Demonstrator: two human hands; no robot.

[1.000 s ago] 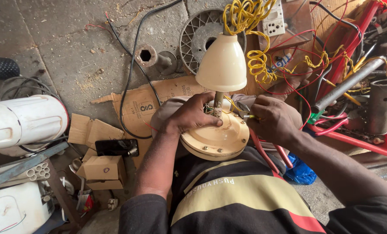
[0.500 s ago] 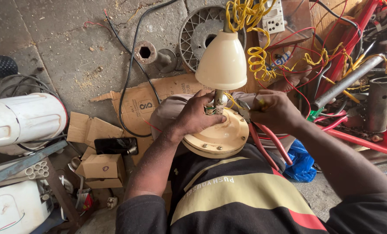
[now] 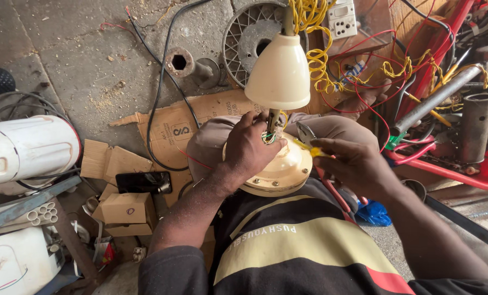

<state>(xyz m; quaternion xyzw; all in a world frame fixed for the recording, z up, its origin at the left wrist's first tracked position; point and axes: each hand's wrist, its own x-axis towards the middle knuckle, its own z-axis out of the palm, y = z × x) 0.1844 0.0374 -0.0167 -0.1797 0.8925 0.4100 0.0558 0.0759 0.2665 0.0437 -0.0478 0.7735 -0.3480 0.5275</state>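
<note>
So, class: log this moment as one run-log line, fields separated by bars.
left hand: gripping rod base on cream fan motor housing | right hand: holding yellow-handled pliers beside rod | cream bell cover: above

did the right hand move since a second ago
Yes. The right hand, holding pliers, has drawn back from the fan motor's stem, off to the right.

A cream dome-shaped metal fan motor housing (image 3: 279, 166) and matching cream cone-shaped canopy cover (image 3: 279, 74) are seen — backed by coiled yellow wire (image 3: 317, 49), tangled red wires (image 3: 375, 71), brown flattened cardboard (image 3: 173, 125).
</note>
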